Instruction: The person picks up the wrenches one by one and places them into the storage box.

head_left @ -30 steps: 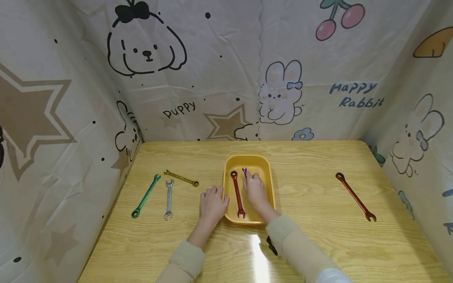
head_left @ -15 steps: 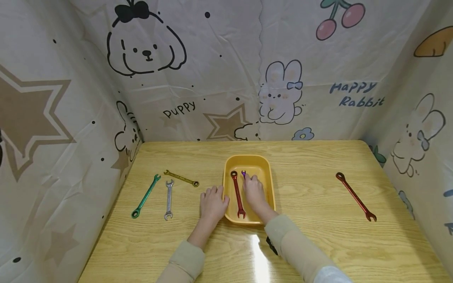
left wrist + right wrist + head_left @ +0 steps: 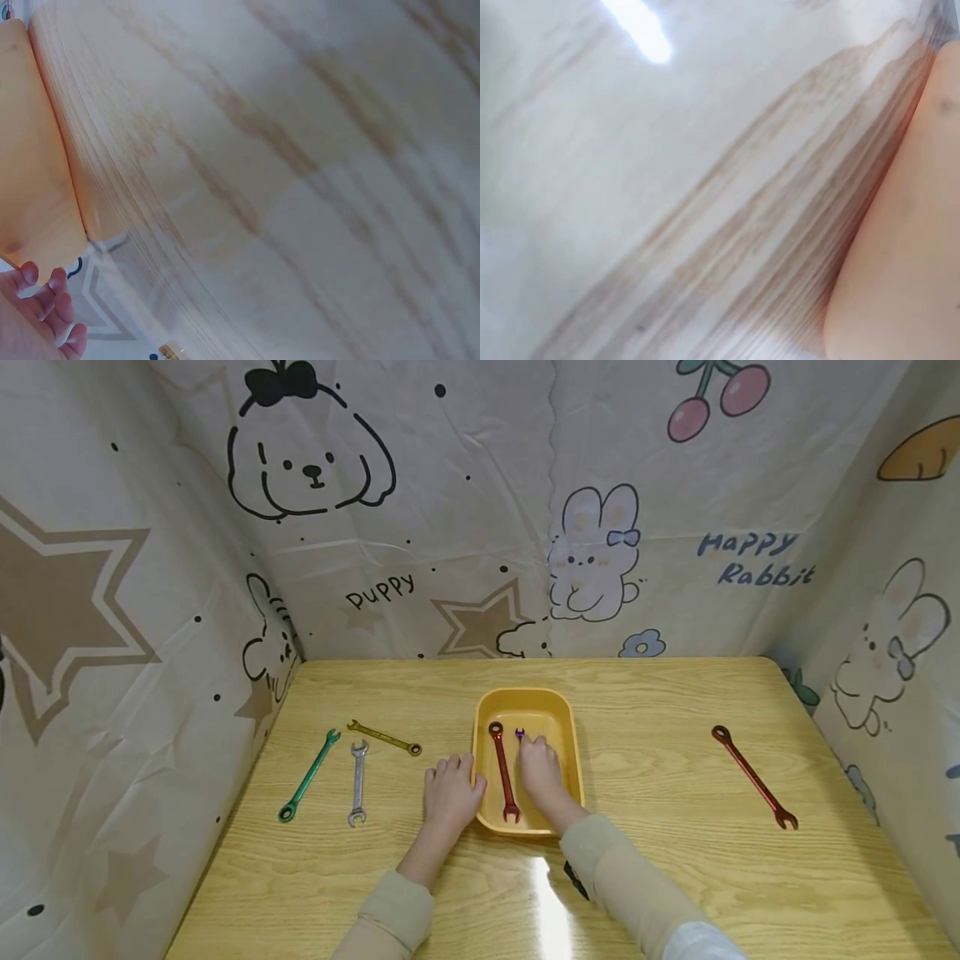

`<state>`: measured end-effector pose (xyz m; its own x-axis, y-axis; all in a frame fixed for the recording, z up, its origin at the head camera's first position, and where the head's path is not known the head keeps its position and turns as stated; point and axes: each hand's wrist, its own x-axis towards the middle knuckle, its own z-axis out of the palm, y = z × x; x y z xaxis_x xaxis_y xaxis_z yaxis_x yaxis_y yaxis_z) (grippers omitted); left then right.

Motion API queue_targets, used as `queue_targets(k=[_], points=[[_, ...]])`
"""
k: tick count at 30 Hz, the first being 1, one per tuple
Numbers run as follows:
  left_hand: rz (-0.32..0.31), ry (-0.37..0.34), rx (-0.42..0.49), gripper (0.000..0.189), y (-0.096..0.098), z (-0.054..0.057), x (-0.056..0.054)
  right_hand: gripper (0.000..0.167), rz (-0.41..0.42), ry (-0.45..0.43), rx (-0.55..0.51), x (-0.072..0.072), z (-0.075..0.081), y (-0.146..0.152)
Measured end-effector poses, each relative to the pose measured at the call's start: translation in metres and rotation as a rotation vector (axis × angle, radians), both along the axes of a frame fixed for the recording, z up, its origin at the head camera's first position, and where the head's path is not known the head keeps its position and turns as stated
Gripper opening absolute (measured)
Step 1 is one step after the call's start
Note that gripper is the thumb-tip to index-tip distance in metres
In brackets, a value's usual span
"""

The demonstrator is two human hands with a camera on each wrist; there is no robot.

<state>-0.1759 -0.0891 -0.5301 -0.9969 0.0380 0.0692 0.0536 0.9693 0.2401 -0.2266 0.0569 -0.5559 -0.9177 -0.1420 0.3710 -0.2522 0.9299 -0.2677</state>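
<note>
Purple wrench is sitting slightly closer to the near end of the yellow tray than a second ago, inside it and beside a red wrench. Right hand is gripping the purple wrench; left hand is resting unclamped at the tray's left rim.

Left hand palm down, loosely bent; right hand pinching.
</note>
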Motion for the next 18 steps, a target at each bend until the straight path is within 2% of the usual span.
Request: queue_targets(k=[5, 12, 18], points=[[0.001, -0.004, -0.001, 0.033, 0.0001, -0.0004, -0.0001, 0.005, -0.005, -0.028, 0.025, 0.0005, -0.0008, -0.0007], [0.003, -0.017, -0.007, 0.035, 0.0, -0.0006, -0.0008, 0.017, -0.002, -0.138, 0.036, 0.0006, 0.0017, -0.0022], [0.002, -0.01, -0.012, 0.035, -0.0001, -0.001, -0.0009, 0.022, 0.002, -0.177, 0.062, -0.0005, 0.0019, -0.0037]])
